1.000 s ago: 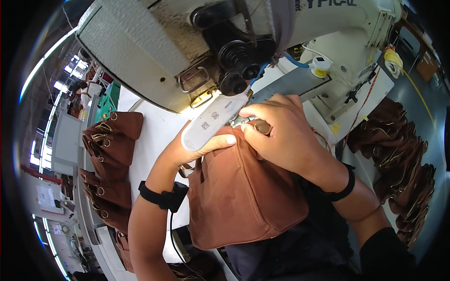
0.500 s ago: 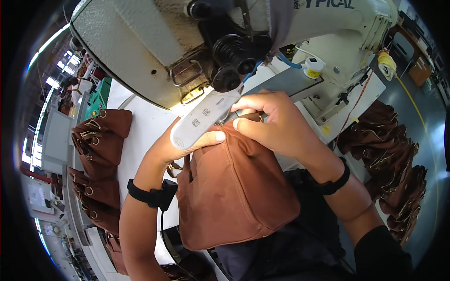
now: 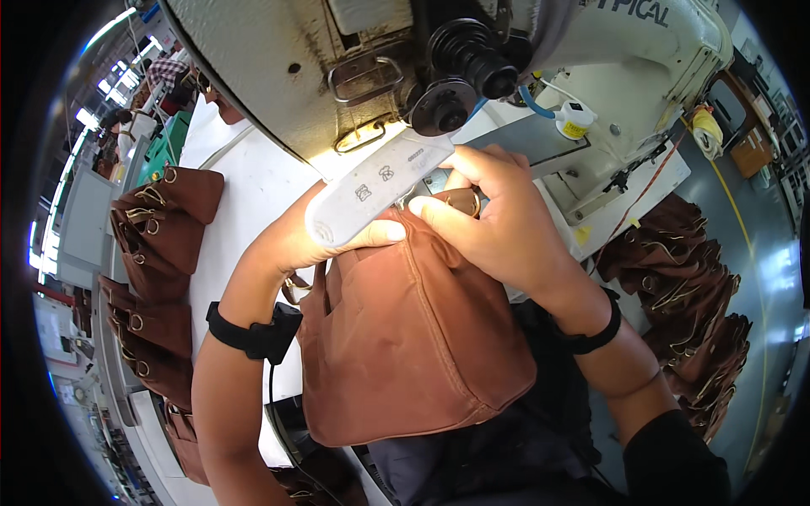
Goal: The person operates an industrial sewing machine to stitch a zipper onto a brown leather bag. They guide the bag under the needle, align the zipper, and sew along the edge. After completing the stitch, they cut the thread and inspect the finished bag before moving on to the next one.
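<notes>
Just before the sewing machine (image 3: 274,38), the left hand (image 3: 359,241) is clamped (its fingers are hidden) on a brown bag (image 3: 380,341), and the rim is gripped likewise by the right hand (image 3: 504,211), seemingly so the edge is kept steady. Left of the machine, similar bags (image 3: 175,221) are lined up, perhaps for reach; right, brown goods (image 3: 675,278) are heaped.

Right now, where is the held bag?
The bag is central in the head view, its top between left hand and right hand, near the sewing machine.
</notes>
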A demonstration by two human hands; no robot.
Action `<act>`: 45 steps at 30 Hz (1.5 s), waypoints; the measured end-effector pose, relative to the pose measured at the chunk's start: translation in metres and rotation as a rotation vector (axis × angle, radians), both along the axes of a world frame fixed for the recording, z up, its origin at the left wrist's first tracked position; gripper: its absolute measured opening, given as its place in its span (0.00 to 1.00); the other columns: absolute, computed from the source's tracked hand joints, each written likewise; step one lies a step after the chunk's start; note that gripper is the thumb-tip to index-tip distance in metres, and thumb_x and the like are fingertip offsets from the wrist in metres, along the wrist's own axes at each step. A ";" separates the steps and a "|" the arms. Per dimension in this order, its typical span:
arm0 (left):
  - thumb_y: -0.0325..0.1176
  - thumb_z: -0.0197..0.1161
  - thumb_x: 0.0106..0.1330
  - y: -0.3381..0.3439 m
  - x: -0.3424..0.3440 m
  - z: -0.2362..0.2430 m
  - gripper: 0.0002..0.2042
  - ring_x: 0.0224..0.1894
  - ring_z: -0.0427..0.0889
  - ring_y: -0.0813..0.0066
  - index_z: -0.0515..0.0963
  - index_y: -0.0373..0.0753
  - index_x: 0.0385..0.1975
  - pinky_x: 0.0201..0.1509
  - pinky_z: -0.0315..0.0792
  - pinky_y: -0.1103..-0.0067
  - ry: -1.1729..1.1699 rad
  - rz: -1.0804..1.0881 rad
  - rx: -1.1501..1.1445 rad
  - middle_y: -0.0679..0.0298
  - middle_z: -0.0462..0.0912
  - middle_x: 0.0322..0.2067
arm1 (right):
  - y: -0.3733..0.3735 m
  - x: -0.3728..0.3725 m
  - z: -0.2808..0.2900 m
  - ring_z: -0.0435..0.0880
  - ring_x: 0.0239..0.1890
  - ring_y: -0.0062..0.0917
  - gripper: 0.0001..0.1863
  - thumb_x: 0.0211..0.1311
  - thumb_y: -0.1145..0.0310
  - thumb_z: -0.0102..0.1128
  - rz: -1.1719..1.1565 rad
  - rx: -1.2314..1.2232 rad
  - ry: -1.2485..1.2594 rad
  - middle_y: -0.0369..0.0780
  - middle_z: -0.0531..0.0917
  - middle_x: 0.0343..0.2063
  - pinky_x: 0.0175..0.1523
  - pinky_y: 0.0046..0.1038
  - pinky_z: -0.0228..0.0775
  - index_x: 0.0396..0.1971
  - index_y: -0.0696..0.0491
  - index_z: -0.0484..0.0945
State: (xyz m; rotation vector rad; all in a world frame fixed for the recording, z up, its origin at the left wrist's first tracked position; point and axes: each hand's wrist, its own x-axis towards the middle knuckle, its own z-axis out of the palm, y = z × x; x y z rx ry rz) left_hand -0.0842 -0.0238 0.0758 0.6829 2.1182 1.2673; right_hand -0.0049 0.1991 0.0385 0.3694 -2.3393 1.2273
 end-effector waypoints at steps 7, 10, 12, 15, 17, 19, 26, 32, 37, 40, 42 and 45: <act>0.40 0.81 0.61 0.002 0.001 0.000 0.35 0.59 0.81 0.72 0.75 0.37 0.67 0.65 0.74 0.72 -0.131 -0.010 0.082 0.61 0.84 0.58 | 0.005 -0.007 0.022 0.84 0.44 0.39 0.12 0.56 0.64 0.70 0.033 0.038 -0.267 0.42 0.88 0.30 0.59 0.37 0.65 0.39 0.52 0.85; 0.40 0.81 0.60 0.000 -0.002 -0.006 0.36 0.59 0.81 0.72 0.74 0.37 0.68 0.65 0.74 0.72 -0.052 -0.015 0.090 0.61 0.84 0.58 | 0.006 -0.010 0.024 0.85 0.44 0.42 0.11 0.56 0.64 0.70 0.057 0.026 -0.312 0.44 0.88 0.31 0.59 0.38 0.66 0.36 0.52 0.85; 0.40 0.81 0.60 -0.001 -0.004 -0.005 0.36 0.59 0.81 0.72 0.74 0.38 0.68 0.65 0.74 0.72 -0.019 -0.011 0.060 0.61 0.84 0.58 | 0.006 -0.011 0.024 0.85 0.44 0.43 0.10 0.56 0.64 0.69 0.060 0.023 -0.314 0.45 0.88 0.30 0.60 0.39 0.67 0.34 0.53 0.86; 0.39 0.81 0.61 0.000 -0.005 -0.005 0.31 0.48 0.78 0.77 0.77 0.38 0.63 0.53 0.71 0.76 -0.020 -0.006 0.072 0.66 0.83 0.47 | 0.006 -0.011 0.025 0.85 0.44 0.43 0.10 0.55 0.63 0.70 0.063 0.017 -0.329 0.45 0.88 0.30 0.61 0.39 0.67 0.33 0.53 0.86; 0.37 0.81 0.61 0.002 -0.004 -0.004 0.27 0.32 0.75 0.86 0.79 0.38 0.58 0.34 0.68 0.82 0.009 -0.003 0.112 0.73 0.82 0.32 | 0.006 -0.012 0.026 0.85 0.43 0.43 0.10 0.55 0.63 0.70 0.063 0.011 -0.325 0.45 0.88 0.29 0.60 0.39 0.68 0.33 0.53 0.86; 0.36 0.81 0.60 0.003 -0.004 0.000 0.30 0.26 0.74 0.89 0.77 0.38 0.61 0.27 0.67 0.85 -0.005 -0.001 0.113 0.76 0.81 0.26 | 0.007 -0.015 0.024 0.86 0.41 0.43 0.10 0.55 0.64 0.70 0.060 0.007 -0.317 0.45 0.88 0.28 0.58 0.39 0.70 0.32 0.54 0.86; 0.33 0.81 0.59 -0.001 -0.014 -0.006 0.40 0.28 0.74 0.87 0.67 0.37 0.72 0.29 0.68 0.84 0.118 -0.014 0.087 0.73 0.81 0.32 | 0.005 -0.018 0.020 0.87 0.35 0.45 0.09 0.54 0.65 0.68 0.049 -0.001 -0.246 0.46 0.88 0.26 0.50 0.40 0.75 0.30 0.54 0.87; 0.33 0.81 0.60 -0.001 -0.014 -0.006 0.38 0.28 0.72 0.87 0.68 0.37 0.69 0.29 0.67 0.83 0.109 -0.041 0.090 0.73 0.79 0.30 | 0.004 -0.016 0.022 0.88 0.33 0.44 0.09 0.54 0.64 0.67 0.051 -0.001 -0.256 0.46 0.88 0.26 0.46 0.39 0.78 0.29 0.54 0.87; 0.40 0.79 0.61 -0.008 -0.020 -0.017 0.15 0.25 0.71 0.87 0.80 0.40 0.35 0.27 0.63 0.84 0.242 0.009 -0.029 0.74 0.78 0.24 | 0.005 -0.026 0.005 0.88 0.33 0.43 0.09 0.53 0.64 0.68 0.072 -0.055 -0.129 0.46 0.89 0.26 0.44 0.39 0.79 0.26 0.54 0.87; 0.39 0.78 0.62 -0.009 -0.022 -0.015 0.12 0.25 0.72 0.87 0.82 0.40 0.28 0.28 0.64 0.84 0.291 -0.025 -0.067 0.74 0.79 0.24 | 0.004 -0.022 0.010 0.88 0.34 0.43 0.09 0.53 0.64 0.67 0.086 -0.085 -0.212 0.45 0.89 0.26 0.44 0.38 0.79 0.26 0.54 0.87; 0.37 0.79 0.62 -0.007 -0.017 -0.010 0.12 0.25 0.73 0.87 0.83 0.39 0.31 0.28 0.65 0.83 0.302 -0.042 -0.014 0.74 0.79 0.25 | 0.004 -0.024 0.004 0.88 0.34 0.43 0.09 0.53 0.63 0.67 0.106 -0.113 -0.183 0.44 0.89 0.26 0.44 0.38 0.79 0.26 0.54 0.87; 0.37 0.81 0.59 0.011 -0.002 0.011 0.16 0.27 0.75 0.86 0.84 0.35 0.40 0.30 0.69 0.82 0.191 -0.022 0.091 0.73 0.81 0.27 | 0.008 -0.025 0.007 0.88 0.35 0.43 0.09 0.54 0.63 0.67 0.088 -0.073 -0.147 0.43 0.89 0.28 0.45 0.39 0.77 0.25 0.53 0.86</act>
